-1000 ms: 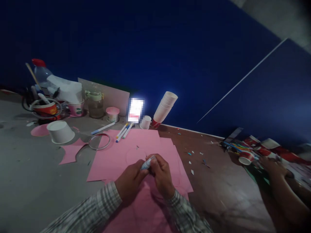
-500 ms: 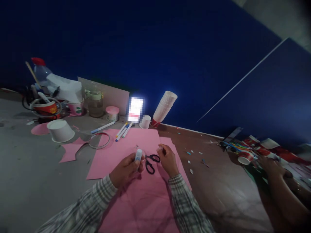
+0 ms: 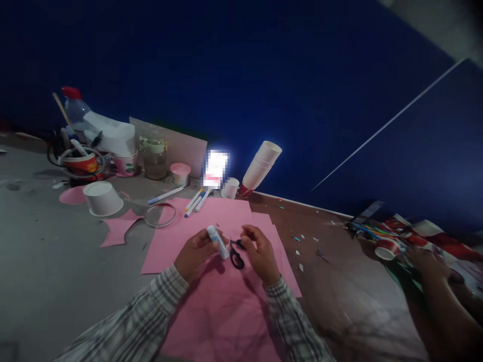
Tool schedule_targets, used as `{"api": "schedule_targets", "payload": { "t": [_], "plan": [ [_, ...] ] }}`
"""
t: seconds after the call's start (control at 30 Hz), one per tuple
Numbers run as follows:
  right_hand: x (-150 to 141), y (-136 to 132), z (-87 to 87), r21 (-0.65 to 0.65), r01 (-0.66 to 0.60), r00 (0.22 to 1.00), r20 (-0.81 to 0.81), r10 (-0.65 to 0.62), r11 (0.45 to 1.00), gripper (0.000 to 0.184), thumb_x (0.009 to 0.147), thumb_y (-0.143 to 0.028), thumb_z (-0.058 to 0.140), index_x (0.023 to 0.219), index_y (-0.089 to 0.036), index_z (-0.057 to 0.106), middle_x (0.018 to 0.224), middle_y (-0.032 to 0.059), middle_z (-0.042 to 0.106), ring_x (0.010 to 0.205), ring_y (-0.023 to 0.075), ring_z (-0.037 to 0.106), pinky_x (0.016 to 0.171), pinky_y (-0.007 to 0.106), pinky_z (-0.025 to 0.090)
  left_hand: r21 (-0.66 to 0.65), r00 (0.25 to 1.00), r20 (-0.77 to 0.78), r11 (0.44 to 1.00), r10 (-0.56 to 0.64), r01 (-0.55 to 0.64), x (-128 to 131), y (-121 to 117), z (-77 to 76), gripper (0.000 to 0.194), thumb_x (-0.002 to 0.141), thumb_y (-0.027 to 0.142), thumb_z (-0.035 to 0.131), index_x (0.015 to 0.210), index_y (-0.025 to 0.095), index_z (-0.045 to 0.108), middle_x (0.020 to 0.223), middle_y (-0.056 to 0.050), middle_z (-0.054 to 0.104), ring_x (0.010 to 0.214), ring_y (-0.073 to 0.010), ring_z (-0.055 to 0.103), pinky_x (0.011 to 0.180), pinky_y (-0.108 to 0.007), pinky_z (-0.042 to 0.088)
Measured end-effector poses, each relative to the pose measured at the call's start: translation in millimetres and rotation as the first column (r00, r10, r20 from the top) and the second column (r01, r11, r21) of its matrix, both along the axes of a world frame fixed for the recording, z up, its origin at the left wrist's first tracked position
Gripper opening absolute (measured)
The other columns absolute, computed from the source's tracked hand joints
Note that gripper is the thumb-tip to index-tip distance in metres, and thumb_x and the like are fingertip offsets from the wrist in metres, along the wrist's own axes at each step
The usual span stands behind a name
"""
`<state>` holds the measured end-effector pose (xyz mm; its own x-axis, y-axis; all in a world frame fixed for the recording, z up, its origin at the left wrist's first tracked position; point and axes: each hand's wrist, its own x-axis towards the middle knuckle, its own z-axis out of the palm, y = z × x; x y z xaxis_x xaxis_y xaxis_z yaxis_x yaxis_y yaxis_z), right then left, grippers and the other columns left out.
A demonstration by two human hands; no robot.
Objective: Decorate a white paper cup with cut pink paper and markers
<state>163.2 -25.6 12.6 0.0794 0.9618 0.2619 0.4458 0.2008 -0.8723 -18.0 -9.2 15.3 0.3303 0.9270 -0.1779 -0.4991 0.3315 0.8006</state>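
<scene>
My left hand (image 3: 198,255) is closed around a white glue stick (image 3: 218,243), which tilts with its upper end to the left. To the right, my right hand (image 3: 261,253) is closed in a loose pinch, apart from the glue stick; I cannot make out what, if anything, lies between its fingertips. Between the hands, black-handled scissors (image 3: 237,259) rest on the pink paper (image 3: 222,311), partly covered by the right fingers. More pink sheets spread underneath.
Markers (image 3: 193,203), a grey ring (image 3: 159,224) and a pink cut-out (image 3: 119,229) lie beyond and left. An upturned white tub (image 3: 102,199) stands left. Stacked paper cups (image 3: 261,168) lean near the blue wall. At right, another person's hand (image 3: 428,261) is among red cups.
The glue stick has turned from nearly upright to tilted in my left hand. My right hand has moved slightly nearer, over the scissors' handle. The whole view has shifted a little.
</scene>
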Motion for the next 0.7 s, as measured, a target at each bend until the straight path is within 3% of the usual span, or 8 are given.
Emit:
{"api": "schedule_targets", "payload": {
  "t": [0.1,0.27,0.33,0.4,0.47,0.53,0.57,0.7],
  "plan": [
    [-24.8,-14.8,3.4,-0.142,-0.205,0.946,-0.282,0.158,0.968,0.029,0.076,-0.026,0.063,0.104,-0.021,0.055,0.079,-0.0009,0.059,0.063,0.0130,0.053,0.061,0.028,0.046,0.033,0.995,-0.023,0.995,0.093,-0.092,-1.5,2.4,-0.9,0.042,0.056,0.033,0.084,0.088,0.015,0.065,0.084,-0.005,0.073,0.078,-0.0189,0.066,0.077,-0.032,0.052],
    [-51.0,-20.7,-1.7,-0.212,-0.094,0.897,-0.441,-0.009,0.973,0.018,0.069,-0.025,0.069,0.082,-0.020,0.057,0.067,-0.0042,0.055,0.056,0.0100,0.049,0.051,0.022,0.041,0.072,0.992,-0.033,0.990,0.123,-0.120,-2.0,3.5,-3.6,0.037,0.058,0.031,0.082,0.087,0.015,0.066,0.084,-0.005,0.074,0.078,-0.0186,0.065,0.078,-0.032,0.051],
    [-52.4,-19.4,-2.4,-0.274,-0.142,0.848,-0.530,-0.026,0.951,0.019,0.073,-0.033,0.069,0.077,-0.019,0.057,0.059,-0.0049,0.054,0.048,0.0087,0.046,0.045,0.020,0.038,0.081,0.993,-0.030,0.991,0.113,-0.110,-1.8,3.1,-4.8,0.036,0.059,0.031,0.082,0.087,0.015,0.066,0.084,-0.005,0.074,0.080,-0.0188,0.065,0.079,-0.031,0.051],
    [-51.1,-17.7,-3.1,-0.361,-0.275,0.755,-0.656,-0.032,0.891,0.031,0.078,-0.047,0.063,0.073,-0.018,0.057,0.052,-0.0046,0.052,0.039,0.0073,0.041,0.038,0.019,0.032,0.079,0.995,-0.023,0.992,0.098,-0.096,-1.4,2.4,-5.3,0.036,0.059,0.031,0.082,0.087,0.015,0.066,0.084,-0.005,0.074,0.080,-0.0182,0.065,0.079,-0.030,0.051],
    [-49.1,-16.0,-4.1,-0.451,-0.433,0.637,-0.766,-0.088,0.780,0.045,0.080,-0.060,0.056,0.070,-0.016,0.057,0.047,-0.0033,0.052,0.032,0.0061,0.037,0.033,0.018,0.027,0.065,0.997,-0.013,0.995,0.073,-0.072,-0.9,1.5,-4.8,0.036,0.060,0.031,0.082,0.087,0.015,0.066,0.085,-0.005,0.074,0.079,-0.0176,0.065,0.078,-0.029,0.051],
    [-47.7,-15.2,-4.2,-0.482,-0.564,0.537,-0.831,-0.145,0.670,0.053,0.079,-0.067,0.052,0.070,-0.015,0.057,0.047,-0.0013,0.055,0.029,0.0063,0.037,0.030,0.018,0.026,0.041,0.998,-0.004,0.997,0.059,-0.059,-0.4,0.9,-3.9,0.037,0.059,0.032,0.083,0.088,0.016,0.066,0.086,-0.006,0.074,0.077,-0.0177,0.066,0.077,-0.030,0.052],
    [-47.3,-15.5,-3.6,-0.464,-0.600,0.499,-0.854,-0.149,0.651,0.054,0.078,-0.068,0.052,0.073,-0.015,0.058,0.051,0.0000,0.058,0.030,0.0072,0.040,0.030,0.019,0.028,0.029,0.998,-0.003,0.998,0.061,-0.061,-0.3,0.7,-3.7,0.038,0.059,0.032,0.083,0.089,0.016,0.065,0.086,-0.006,0.074,0.075,-0.0178,0.066,0.075,-0.030,0.052],
    [-47.4,-19.4,0.6,-0.343,-0.478,0.488,-0.869,-0.080,0.808,0.040,0.070,-0.052,0.072,0.085,-0.019,0.056,0.064,-0.0025,0.063,0.039,0.0095,0.051,0.032,0.019,0.039,0.052,0.996,-0.012,0.995,0.083,-0.083,-0.1,1.6,-5.6,0.038,0.059,0.031,0.083,0.088,0.015,0.066,0.086,-0.006,0.074,0.076,-0.0181,0.066,0.074,-0.030,0.052]
  ]
}}
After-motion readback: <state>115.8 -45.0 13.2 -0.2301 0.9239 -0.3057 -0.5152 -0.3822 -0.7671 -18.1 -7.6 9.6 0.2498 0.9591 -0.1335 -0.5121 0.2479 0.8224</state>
